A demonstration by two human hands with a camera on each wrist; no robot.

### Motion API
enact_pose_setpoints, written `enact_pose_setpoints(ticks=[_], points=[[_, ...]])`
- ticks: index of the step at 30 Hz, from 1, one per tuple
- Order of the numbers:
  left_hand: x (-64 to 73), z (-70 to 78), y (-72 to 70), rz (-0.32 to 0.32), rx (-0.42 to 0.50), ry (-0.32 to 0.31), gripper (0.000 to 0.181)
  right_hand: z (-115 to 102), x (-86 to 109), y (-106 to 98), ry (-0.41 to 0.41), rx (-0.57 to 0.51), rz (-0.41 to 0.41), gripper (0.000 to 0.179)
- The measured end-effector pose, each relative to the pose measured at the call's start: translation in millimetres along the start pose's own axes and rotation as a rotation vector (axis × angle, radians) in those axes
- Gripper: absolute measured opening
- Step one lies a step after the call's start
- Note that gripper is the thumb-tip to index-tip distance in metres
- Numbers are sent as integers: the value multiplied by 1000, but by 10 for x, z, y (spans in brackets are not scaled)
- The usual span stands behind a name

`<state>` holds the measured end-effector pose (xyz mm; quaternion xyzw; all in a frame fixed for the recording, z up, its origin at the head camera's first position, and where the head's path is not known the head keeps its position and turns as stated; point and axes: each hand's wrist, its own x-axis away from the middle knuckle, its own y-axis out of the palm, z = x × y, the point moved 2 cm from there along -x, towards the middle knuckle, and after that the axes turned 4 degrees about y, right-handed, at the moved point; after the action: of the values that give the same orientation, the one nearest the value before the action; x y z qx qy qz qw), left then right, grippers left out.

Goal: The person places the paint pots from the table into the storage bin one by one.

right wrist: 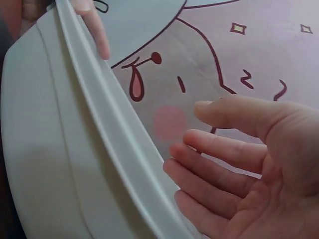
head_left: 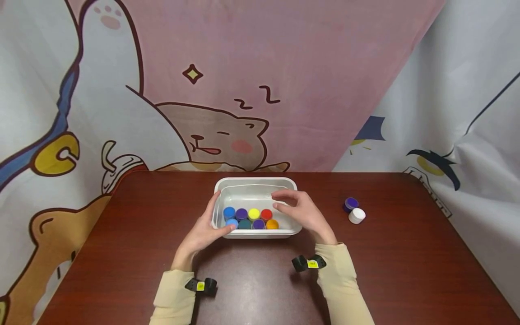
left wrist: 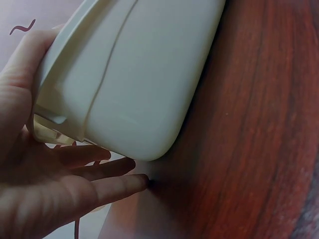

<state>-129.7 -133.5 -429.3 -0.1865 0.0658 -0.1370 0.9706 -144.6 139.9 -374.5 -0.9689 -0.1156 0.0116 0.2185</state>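
A white plastic tub (head_left: 255, 181) sits at the back middle of the table. Several small round pots with coloured tops stand in it in two rows along the near side, among them a yellow pot (head_left: 253, 214), a red pot (head_left: 266, 215) and an orange pot (head_left: 272, 224). My left hand (head_left: 202, 231) holds the tub's left end, thumb over the front rim and fingers along the outer wall. Over the right part of the tub hovers my right hand (head_left: 304, 211), thumb and fingers apart with nothing between them.
To the right of the tub, a purple-topped pot (head_left: 351, 204) and a white pot (head_left: 357, 215) stand close together on the brown table (head_left: 406, 262). Behind the table hangs a cloth (head_left: 325, 67) printed with cartoon animals.
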Motion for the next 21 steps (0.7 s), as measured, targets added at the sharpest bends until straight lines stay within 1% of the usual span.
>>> enact_pose_setpoints(ticks=[4,8,14,17,21], points=[[0,-11,1,-1,4,2,101,13,60,-104,12,-39,30,33],[0,-10,-3,-1,1,1,101,57,114,-233,20,-55,65,31],[-4,-16,-3,-6,2,-13,102,221,196,-413,13,-70,120,32],[-6,-16,-2,-10,1,-19,102,306,244,-498,23,-82,148,33],[-8,-10,-3,-11,2,-23,102,420,319,-622,50,-44,189,35]])
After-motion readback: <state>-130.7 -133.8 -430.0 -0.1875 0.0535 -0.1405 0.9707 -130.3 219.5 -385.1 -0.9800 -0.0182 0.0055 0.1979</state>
